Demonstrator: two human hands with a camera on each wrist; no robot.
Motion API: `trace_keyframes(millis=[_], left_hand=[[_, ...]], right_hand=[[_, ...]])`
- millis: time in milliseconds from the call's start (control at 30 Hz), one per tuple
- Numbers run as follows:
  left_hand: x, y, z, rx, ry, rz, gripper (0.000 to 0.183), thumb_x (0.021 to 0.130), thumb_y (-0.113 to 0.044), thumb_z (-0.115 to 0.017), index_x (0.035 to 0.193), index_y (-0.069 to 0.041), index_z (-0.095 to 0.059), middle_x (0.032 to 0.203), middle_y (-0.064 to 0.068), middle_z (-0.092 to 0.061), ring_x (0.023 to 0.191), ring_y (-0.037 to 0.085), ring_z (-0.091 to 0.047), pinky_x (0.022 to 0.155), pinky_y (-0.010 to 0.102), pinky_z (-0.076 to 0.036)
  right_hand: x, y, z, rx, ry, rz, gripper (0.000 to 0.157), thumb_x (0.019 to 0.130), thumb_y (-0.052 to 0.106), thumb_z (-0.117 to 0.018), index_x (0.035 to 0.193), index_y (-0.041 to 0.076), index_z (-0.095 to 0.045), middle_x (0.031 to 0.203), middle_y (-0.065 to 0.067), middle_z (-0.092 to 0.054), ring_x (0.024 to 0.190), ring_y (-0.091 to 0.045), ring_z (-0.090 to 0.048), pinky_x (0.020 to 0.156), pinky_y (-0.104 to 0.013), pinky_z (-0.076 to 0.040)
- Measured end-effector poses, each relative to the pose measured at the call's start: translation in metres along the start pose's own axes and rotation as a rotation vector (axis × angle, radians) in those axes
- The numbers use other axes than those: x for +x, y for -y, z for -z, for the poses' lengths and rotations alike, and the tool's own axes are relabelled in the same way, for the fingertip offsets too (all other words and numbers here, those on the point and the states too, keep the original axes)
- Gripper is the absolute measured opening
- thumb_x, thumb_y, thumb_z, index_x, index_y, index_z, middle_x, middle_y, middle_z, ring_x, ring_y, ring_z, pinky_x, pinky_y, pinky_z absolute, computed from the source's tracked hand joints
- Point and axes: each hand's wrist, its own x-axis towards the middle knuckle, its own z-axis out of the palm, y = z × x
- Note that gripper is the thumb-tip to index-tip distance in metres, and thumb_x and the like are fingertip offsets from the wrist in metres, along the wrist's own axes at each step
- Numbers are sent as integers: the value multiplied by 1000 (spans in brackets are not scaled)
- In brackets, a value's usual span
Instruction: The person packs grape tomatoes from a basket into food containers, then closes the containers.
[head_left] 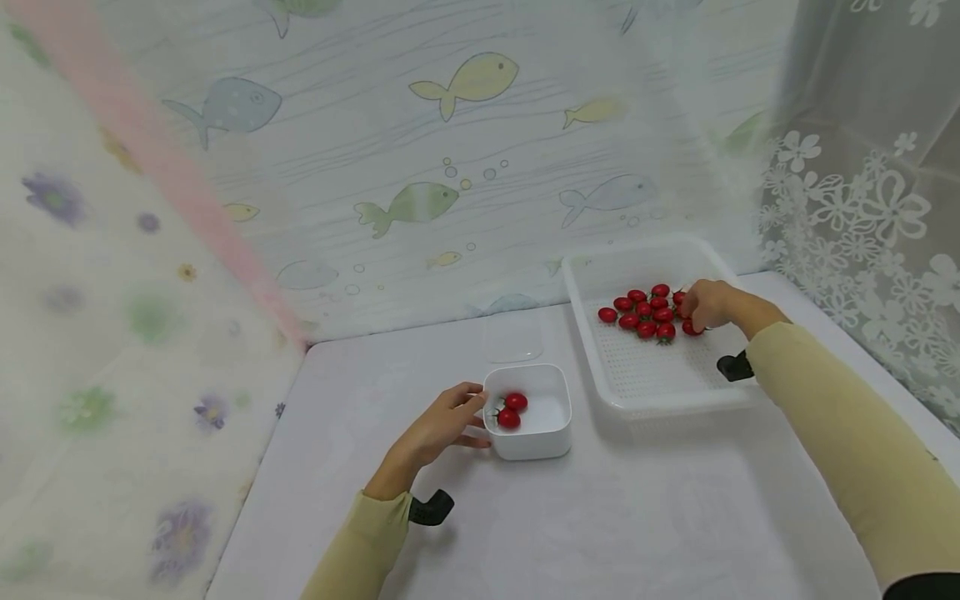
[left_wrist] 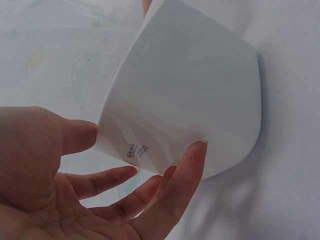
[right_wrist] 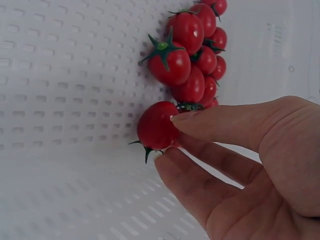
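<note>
My left hand [head_left: 444, 423] rests its fingertips on the side of a small white square container [head_left: 534, 447], thumb at the rim, fingers relaxed. Printed lettering shows on the container wall [left_wrist: 180, 85] in the left wrist view. Inside lie two red cherry tomatoes [head_left: 509, 417] with green stems. On the right, my right hand [head_left: 712, 303] reaches into a white perforated basket [head_left: 622, 392]. Its thumb and fingertips pinch a cherry tomato [right_wrist: 157, 126] at the near end of the cluster. Several more cherry tomatoes [right_wrist: 186, 32] lie bunched beside it on the basket floor.
A clear lid [head_left: 514, 342] lies flat behind the small container on the white tabletop [head_left: 637, 508]. A fish-print curtain [head_left: 480, 167] hangs behind the table, with a flowered sheet [head_left: 112, 350] on the left and lace [head_left: 862, 217] on the right.
</note>
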Motion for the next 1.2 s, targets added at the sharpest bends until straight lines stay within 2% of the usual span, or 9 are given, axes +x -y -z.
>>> trace_keyframes(millis=[200,367,600,733,867,1200], left_hand=[[-2,-2,-1,-18,11,-11,49,110,-31,-50,146,1,-45,141,22,-52,110,33,-66,81,42,-64],[-1,-4,0,-17,7,-13,49,109,-32,-51,145,0,-46,141,22,-52,110,33,-66,81,43,-64],[-1,-3,-1,-13,6,-2,48,109,-32,-51,145,0,-46,141,21,-52,108,30,-67,81,42,-64],[-2,-2,-1,-8,7,-3,49,109,-32,-50,146,0,-45,141,21,-52,107,29,-67,81,42,-64],[-2,-2,-1,-5,10,-7,48,110,-31,-50,146,0,-45,141,22,-52,106,29,-67,81,42,-64],[-2,-1,-1,-14,17,-14,48,110,-31,-50,145,1,-46,140,22,-52,106,29,-67,81,43,-64]], right_hand=[[2,-1,-1,-15,0,13,33,85,-4,-63,116,-16,-63,121,-36,-60,104,-42,-59,85,-49,-58],[4,-1,-1,-5,-1,13,35,83,-4,-66,116,-15,-63,114,-31,-61,96,-36,-58,79,-43,-58],[4,-3,-3,2,50,42,39,81,-7,-63,118,-16,-63,116,-29,-62,84,-26,-50,68,-31,-49],[4,-4,-4,-16,70,62,33,81,-7,-64,113,-14,-66,114,-29,-62,86,-27,-51,70,-32,-50],[4,-4,-4,-9,95,57,27,84,-5,-67,110,-11,-67,106,-23,-64,86,-26,-54,72,-33,-53],[7,-4,-7,22,114,39,24,89,3,-73,108,-10,-68,97,-16,-64,83,-24,-61,72,-32,-58]])
